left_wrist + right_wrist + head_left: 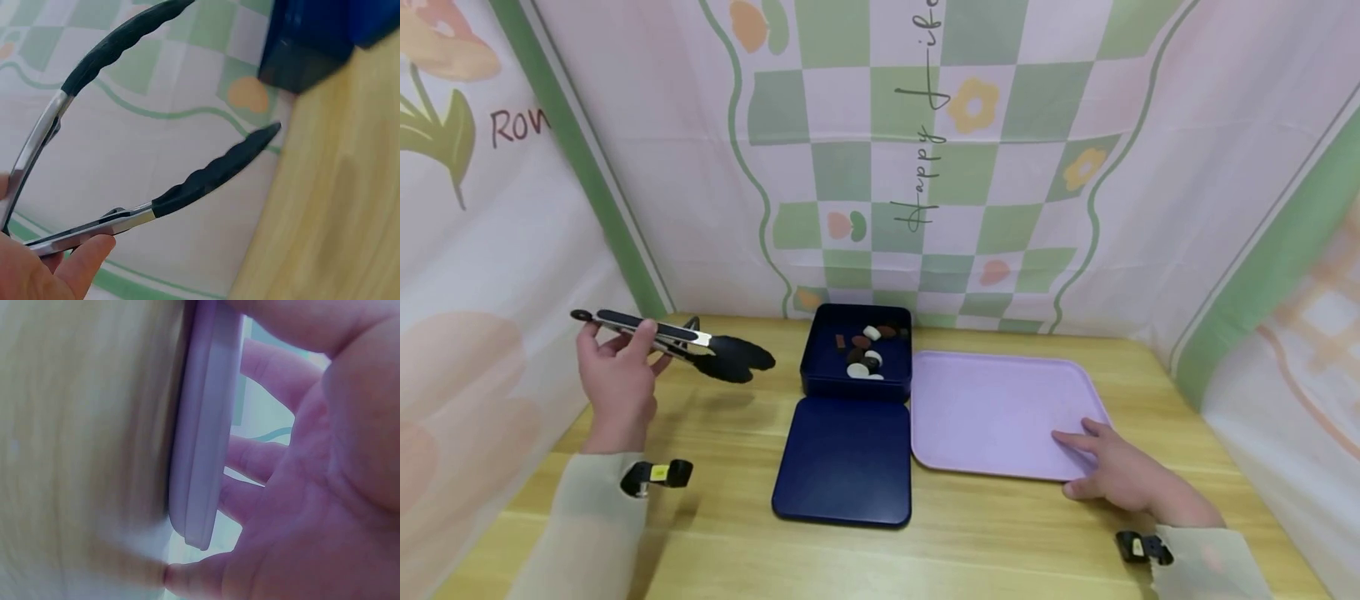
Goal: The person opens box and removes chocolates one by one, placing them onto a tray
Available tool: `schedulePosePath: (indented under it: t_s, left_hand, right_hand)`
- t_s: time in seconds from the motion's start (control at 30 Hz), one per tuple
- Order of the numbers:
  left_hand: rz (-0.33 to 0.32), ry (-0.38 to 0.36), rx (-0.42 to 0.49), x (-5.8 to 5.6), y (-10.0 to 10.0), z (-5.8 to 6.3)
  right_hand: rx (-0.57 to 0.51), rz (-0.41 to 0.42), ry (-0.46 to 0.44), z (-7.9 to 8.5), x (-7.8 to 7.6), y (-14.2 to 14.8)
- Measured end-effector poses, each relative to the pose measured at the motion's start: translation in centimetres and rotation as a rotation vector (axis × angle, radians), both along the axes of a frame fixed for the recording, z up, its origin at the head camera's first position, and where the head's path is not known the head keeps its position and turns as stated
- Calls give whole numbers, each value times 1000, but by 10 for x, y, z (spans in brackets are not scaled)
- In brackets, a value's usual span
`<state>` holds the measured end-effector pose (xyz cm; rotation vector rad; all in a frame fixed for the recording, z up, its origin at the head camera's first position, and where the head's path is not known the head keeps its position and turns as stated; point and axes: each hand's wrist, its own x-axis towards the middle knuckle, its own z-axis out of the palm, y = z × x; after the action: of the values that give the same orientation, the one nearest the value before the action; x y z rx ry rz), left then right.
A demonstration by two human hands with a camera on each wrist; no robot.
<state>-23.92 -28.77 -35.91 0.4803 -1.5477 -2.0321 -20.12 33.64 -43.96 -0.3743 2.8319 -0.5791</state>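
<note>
My left hand [619, 379] grips a pair of metal kitchen tongs [658, 332] with black tips, held above the left side of the table. In the left wrist view the arms of the tongs [212, 175] are spread, with nothing between the tips. Over at the right, my right hand [1116, 471] rests at the near right corner of a lilac tray [1000, 417], fingers spread over its rim. The right wrist view shows the edge of the tray [203, 456] against those fingers. A dark blue box [856, 389] at the back holds several small brown, black and white pieces [861, 342].
A dark blue lid [844, 462] lies flat in front of the box, close to the tray's left edge. All of it is on a wood-grain table [985, 533]. Printed cloth [947, 167] hangs behind and at both sides.
</note>
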Motion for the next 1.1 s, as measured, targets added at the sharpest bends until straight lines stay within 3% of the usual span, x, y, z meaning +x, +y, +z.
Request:
schedulePosePath:
  t_s: [0.1, 0.3, 0.77, 0.93, 1.1]
  left_hand:
    - [-11, 23, 88, -4, 3, 6]
    - [-32, 45, 90, -14, 21, 12]
    - [-74, 140, -193, -34, 89, 7]
    - [-103, 142, -270, -41, 112, 6]
    - [-105, 127, -416, -45, 133, 3]
  right_hand:
    - [0, 6, 11, -1, 1, 0]
    - [-3, 6, 2, 0, 1, 0]
    - [-7, -5, 3, 1, 2, 0]
    - [-7, 2, 8, 1, 3, 0]
    - [-8, 1, -1, 1, 3, -1]
